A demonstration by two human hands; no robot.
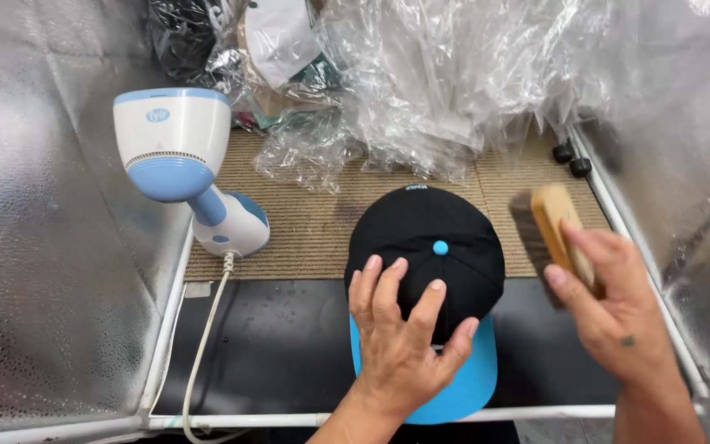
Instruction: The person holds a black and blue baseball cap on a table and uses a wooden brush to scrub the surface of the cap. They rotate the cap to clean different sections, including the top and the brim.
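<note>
Fingers of our left hand [404, 329] spread on the black cap [425, 247]; our right hand [610, 304] grips the brush [554, 238], clear of the cap, brushing apparently unfinished.

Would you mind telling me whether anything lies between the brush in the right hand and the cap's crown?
Nothing visible does. The right hand holds the wooden brush just right of the black cap; the left hand rests on the crown's near side.

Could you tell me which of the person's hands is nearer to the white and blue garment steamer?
Left. The left hand rests on the black cap, right of the steamer. The right hand holds a wooden brush farther right, beyond the cap.
</note>
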